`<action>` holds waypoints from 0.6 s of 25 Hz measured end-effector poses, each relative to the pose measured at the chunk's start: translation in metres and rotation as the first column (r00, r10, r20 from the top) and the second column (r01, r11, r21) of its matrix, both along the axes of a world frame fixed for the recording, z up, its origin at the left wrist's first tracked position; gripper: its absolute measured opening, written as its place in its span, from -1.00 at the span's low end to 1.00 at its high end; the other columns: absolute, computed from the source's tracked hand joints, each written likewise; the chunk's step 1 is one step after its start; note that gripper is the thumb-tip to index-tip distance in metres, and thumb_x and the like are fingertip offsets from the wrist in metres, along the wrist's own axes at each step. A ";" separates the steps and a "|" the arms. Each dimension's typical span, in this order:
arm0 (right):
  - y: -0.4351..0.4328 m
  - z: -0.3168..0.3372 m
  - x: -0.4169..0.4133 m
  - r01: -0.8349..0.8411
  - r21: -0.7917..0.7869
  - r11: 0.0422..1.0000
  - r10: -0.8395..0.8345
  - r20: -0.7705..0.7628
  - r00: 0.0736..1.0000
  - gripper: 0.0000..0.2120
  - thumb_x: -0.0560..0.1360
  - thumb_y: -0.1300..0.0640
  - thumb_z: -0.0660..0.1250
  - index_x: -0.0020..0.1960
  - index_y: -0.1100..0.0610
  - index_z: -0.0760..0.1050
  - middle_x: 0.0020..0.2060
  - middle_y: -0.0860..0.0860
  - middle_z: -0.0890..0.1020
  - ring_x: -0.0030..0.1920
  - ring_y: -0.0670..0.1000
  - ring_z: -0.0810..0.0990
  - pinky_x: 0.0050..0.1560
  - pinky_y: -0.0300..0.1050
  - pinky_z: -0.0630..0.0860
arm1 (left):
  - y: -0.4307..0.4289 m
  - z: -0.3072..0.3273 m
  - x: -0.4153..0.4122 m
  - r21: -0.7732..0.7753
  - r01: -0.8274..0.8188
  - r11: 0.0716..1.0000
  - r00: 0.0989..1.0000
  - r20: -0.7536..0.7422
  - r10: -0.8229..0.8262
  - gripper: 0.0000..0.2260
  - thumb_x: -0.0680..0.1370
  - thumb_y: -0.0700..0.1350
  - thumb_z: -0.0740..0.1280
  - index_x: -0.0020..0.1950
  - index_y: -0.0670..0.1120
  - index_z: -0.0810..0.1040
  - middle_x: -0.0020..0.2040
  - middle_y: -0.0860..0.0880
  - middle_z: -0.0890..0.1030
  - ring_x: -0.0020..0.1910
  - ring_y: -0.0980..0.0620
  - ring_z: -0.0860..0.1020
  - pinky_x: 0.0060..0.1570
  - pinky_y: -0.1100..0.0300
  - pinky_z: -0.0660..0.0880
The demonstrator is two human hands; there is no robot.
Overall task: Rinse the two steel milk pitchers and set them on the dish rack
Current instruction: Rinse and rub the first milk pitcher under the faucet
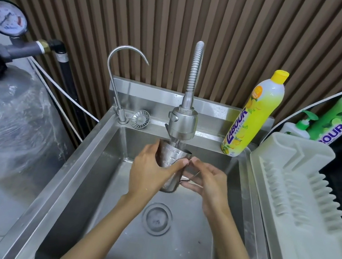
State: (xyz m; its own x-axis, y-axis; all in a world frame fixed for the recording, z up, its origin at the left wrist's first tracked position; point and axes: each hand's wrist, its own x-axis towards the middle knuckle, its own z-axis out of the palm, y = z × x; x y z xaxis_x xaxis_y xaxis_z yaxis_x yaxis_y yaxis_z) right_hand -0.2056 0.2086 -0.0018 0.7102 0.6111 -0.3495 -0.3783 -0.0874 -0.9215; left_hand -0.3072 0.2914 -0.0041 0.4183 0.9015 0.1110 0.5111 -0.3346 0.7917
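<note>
One steel milk pitcher (171, 161) is held upright over the sink, right under the spray head of the flexible faucet (183, 122), with water running into it. My left hand (151, 170) wraps around its body from the left. My right hand (208, 182) pinches the thin wire handle on its right side. Measuring marks show on the pitcher's wall. A second pitcher is not in view. The pale plastic dish rack (300, 200) stands to the right of the sink with nothing on it.
The steel sink (87, 162) has a drain (156, 218) in the basin floor. A gooseneck tap (120, 79) and a loose strainer (140, 119) sit on the back ledge. A yellow detergent bottle (252, 116) stands at the back right, green bottles behind the rack. A wrapped tank with a gauge is at left.
</note>
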 end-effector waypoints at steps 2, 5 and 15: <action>-0.006 0.014 0.008 0.065 -0.146 0.987 -0.018 0.304 0.953 -0.82 0.40 0.11 0.41 -0.33 0.15 0.51 -0.32 0.15 0.66 -0.32 0.09 0.66 -0.32 -0.07 0.65 | -0.007 -0.004 0.004 -0.125 0.056 0.991 0.992 0.115 -0.041 -0.56 0.32 0.20 0.43 0.12 0.05 0.52 -0.08 0.04 0.66 -0.05 0.07 0.61 -0.04 0.23 0.53; -0.010 0.026 0.014 0.096 -0.123 0.988 -0.003 0.601 0.800 -0.78 0.36 0.11 0.43 -0.42 0.01 0.48 -0.26 0.04 0.71 -0.22 0.02 0.68 -0.07 -0.06 0.61 | -0.008 -0.007 0.015 -0.419 0.317 0.851 0.878 0.468 -0.097 -0.53 0.40 -0.15 0.45 0.27 -0.04 0.42 -0.02 0.10 0.65 -0.05 0.24 0.62 -0.06 0.46 0.49; 0.007 -0.016 0.007 -0.167 0.427 0.889 0.297 -0.259 0.919 -0.81 0.28 0.18 0.46 -0.31 0.15 0.44 -0.19 0.09 0.66 -0.12 0.01 0.69 0.03 -0.13 0.62 | -0.006 0.008 -0.001 0.131 0.071 0.989 0.932 0.344 -0.113 -0.31 0.21 0.03 0.48 0.29 0.23 0.29 0.08 0.30 0.34 0.14 0.33 0.35 0.22 0.37 0.31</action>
State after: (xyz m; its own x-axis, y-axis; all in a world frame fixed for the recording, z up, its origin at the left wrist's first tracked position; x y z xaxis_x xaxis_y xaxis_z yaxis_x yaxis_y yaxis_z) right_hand -0.1982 0.2152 -0.0176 0.4260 0.8759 -0.2263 -0.6623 0.1316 -0.7376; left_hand -0.3084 0.2853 0.0041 0.4148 0.8335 0.3652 0.1717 -0.4658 0.8681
